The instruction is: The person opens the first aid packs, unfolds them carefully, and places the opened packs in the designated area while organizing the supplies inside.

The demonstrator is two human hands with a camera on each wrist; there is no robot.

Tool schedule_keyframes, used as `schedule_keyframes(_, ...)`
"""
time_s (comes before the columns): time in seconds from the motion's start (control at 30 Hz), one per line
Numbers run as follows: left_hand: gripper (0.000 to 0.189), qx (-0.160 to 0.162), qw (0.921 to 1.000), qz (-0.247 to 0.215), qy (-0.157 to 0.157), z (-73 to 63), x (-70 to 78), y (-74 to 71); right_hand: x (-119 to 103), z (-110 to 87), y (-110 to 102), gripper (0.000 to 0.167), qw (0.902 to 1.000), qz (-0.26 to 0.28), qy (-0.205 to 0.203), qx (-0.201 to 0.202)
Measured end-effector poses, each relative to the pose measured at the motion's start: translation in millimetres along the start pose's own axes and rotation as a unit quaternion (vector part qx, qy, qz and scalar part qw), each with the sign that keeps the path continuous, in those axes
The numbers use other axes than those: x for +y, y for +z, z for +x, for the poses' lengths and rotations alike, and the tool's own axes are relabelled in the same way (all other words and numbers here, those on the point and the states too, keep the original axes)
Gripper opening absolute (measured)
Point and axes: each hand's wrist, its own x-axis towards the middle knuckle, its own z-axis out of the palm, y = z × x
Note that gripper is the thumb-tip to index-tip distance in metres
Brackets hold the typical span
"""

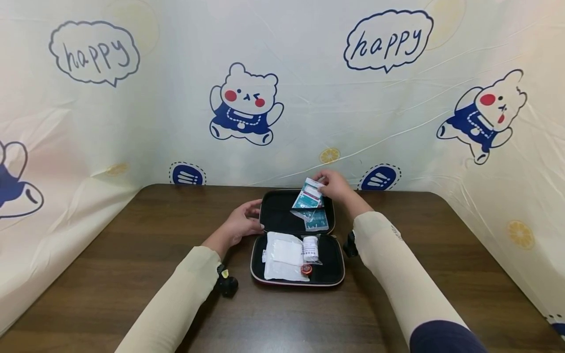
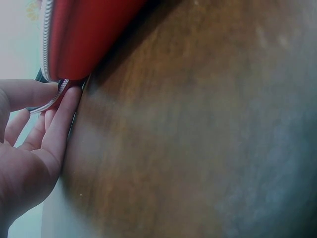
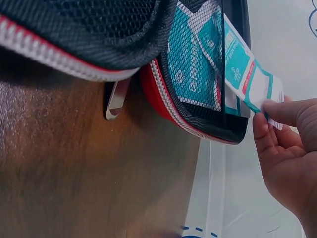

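Observation:
A red zippered case (image 2: 94, 34) with a black lining lies unfolded on the table. My left hand (image 1: 243, 220) grips the left edge of its lid (image 1: 275, 208), thumb on the zipper rim and fingers around the outside. Between thumb and fingertips, my right hand (image 3: 292, 144) pinches the end of a teal-and-white packet (image 3: 247, 74). The packet's lower part is behind the lid's black mesh pocket (image 3: 195, 64). Another teal packet (image 1: 317, 220) sits in that pocket. The case's near half holds white packages (image 1: 287, 252), a wrapped white roll (image 1: 310, 248) and a small red round item (image 1: 306, 269).
The brown wooden table (image 1: 282, 318) extends around the case. Just behind its far edge hangs a pale printed curtain (image 1: 309, 108). A metal zipper pull (image 3: 117, 99) hangs at the case's side. Black wrist cameras (image 1: 227, 284) sit at both sleeves.

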Motion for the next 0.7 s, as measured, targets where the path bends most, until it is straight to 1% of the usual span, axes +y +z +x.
schedule_keyframes(0.17, 0.081, -0.004, 1.0000, -0.003, 0.000, 1.9, -0.2, 1.0, 5.1, 1.4, -1.4, 0.027, 1.0000, 0.005, 0.004, 0.003)
schedule_keyframes(0.4, 0.082, -0.001, 1.0000, -0.007, -0.004, 1.4, 0.9, 1.3, 7.6, 4.1, -0.4, 0.027, 0.9998, 0.008, 0.004, 0.019)
schedule_keyframes(0.7, 0.080, -0.003, 1.0000, -0.001, 0.000, 0.7, 0.1, 0.2, 4.1, 3.3, 4.3, 0.025, 1.0000, -0.001, -0.001, -0.001)
